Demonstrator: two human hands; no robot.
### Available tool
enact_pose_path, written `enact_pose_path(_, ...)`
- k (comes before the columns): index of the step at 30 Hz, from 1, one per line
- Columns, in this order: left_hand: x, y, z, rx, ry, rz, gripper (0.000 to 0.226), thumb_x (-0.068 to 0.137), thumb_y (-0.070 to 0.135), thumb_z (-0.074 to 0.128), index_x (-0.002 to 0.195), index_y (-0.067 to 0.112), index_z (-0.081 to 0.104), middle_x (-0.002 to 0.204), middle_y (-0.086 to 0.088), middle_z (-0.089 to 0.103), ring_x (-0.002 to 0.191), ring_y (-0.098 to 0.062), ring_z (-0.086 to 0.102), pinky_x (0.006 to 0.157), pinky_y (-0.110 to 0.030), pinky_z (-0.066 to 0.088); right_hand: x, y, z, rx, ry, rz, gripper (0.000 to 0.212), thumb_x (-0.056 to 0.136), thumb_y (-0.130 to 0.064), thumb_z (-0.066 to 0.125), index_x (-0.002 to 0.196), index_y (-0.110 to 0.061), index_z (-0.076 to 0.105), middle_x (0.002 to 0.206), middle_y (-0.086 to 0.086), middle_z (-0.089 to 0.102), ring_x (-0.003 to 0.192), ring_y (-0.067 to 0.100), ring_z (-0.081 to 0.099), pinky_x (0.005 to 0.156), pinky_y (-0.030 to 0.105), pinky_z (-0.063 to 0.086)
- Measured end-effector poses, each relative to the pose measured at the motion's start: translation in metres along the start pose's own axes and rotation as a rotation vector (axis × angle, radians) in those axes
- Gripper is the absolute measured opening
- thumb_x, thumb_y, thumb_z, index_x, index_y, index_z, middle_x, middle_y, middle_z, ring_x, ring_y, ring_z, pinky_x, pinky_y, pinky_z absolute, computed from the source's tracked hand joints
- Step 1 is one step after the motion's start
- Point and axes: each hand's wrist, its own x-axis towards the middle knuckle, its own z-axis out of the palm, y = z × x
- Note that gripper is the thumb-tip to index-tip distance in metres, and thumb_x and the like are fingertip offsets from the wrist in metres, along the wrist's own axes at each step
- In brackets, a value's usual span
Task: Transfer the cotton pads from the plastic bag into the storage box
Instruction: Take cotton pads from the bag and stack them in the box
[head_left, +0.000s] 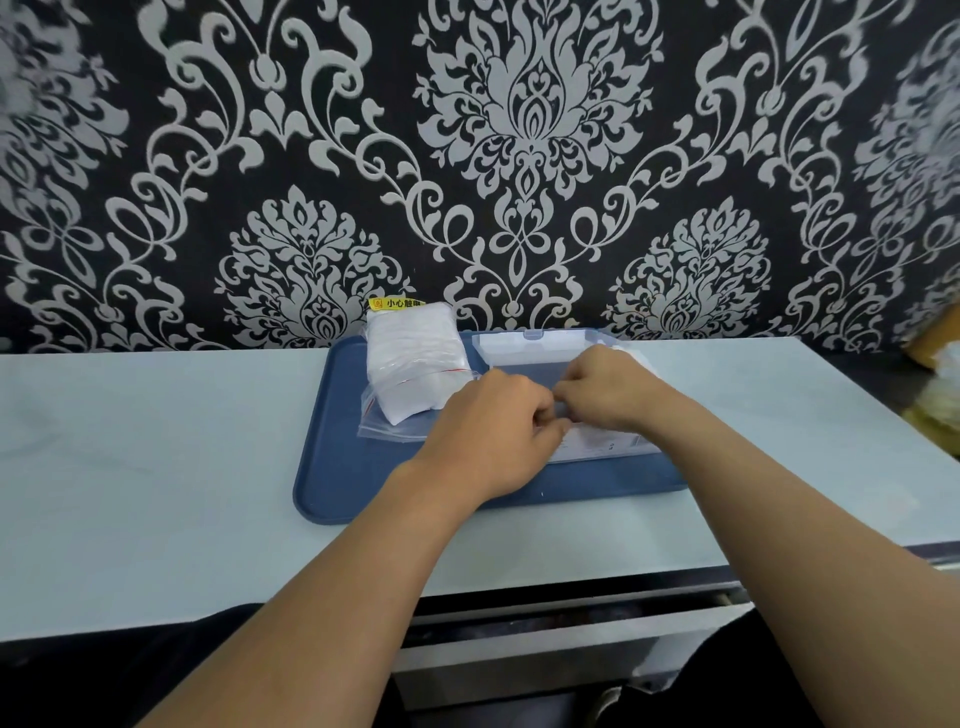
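Note:
A clear zip bag (413, 364) stuffed with white cotton pads lies on the left part of a blue tray (332, 467). To its right on the tray sits a clear plastic storage box (535, 345), its lid latch toward the wall. My left hand (493, 431) and my right hand (608, 389) meet over the front edge of the box, fingers curled and pinching at the clear plastic there. What exactly the fingertips grip is hidden by the hands.
The tray rests on a pale tabletop (156, 467) against a wall with black and silver patterned wallpaper. A yellow warning sticker (396, 303) shows behind the bag. Yellowish objects (935, 384) sit at the far right edge.

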Motion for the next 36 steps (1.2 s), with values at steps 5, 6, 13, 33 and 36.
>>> enact_pose_path(5,-0.009,0.002,-0.027,-0.190,0.200,0.049,0.022,0.083,0.041,0.061,0.086,0.023,0.073,0.080,0.009,0.070,0.077,-0.013,0.064,0.072,-0.034,0.055,-0.003,-0.013,-0.003,0.067,0.160,-0.124,0.019,0.084,-0.018,0.059,0.074,-0.008,0.071,0.071,0.011,0.070,0.070,0.025,0.065,0.068,0.036,0.053)
enact_pose_path(6,-0.012,-0.003,-0.039,-0.251,0.346,0.042,0.016,0.079,0.033,0.063,0.085,0.022,0.072,0.080,0.010,0.069,0.075,-0.011,0.063,0.069,-0.031,0.054,-0.011,-0.023,-0.003,0.105,0.253,-0.222,0.016,0.084,-0.016,0.061,0.076,-0.011,0.074,0.071,0.006,0.072,0.071,0.023,0.067,0.069,0.035,0.054)
enact_pose_path(13,-0.033,-0.092,-0.074,-0.251,0.151,-0.540,0.081,0.069,0.014,0.083,0.140,0.021,0.044,0.134,-0.003,0.052,0.117,-0.021,0.056,0.095,-0.036,0.049,-0.051,-0.086,0.052,-0.029,-0.060,-0.615,0.022,0.085,-0.004,0.054,0.089,-0.012,0.073,0.088,0.009,0.073,0.081,0.028,0.065,0.073,0.035,0.054)
enact_pose_path(33,-0.018,-0.098,-0.050,-0.270,0.339,-0.474,0.043,0.085,0.023,0.045,0.122,0.019,0.067,0.097,-0.004,0.075,0.093,-0.029,0.067,0.087,-0.045,0.055,-0.005,-0.095,0.060,-0.118,0.209,-0.453,0.035,0.091,-0.022,0.066,0.123,-0.022,0.053,0.096,0.008,0.069,0.091,0.034,0.062,0.077,0.041,0.052)
enact_pose_path(36,-0.018,-0.100,-0.050,-0.279,0.352,-0.475,0.036,0.091,0.016,0.048,0.121,0.018,0.067,0.101,-0.005,0.074,0.095,-0.027,0.067,0.088,-0.045,0.055,-0.007,-0.095,0.060,-0.112,0.256,-0.464,0.036,0.086,-0.024,0.071,0.120,-0.023,0.058,0.099,0.005,0.070,0.094,0.032,0.063,0.079,0.041,0.053)
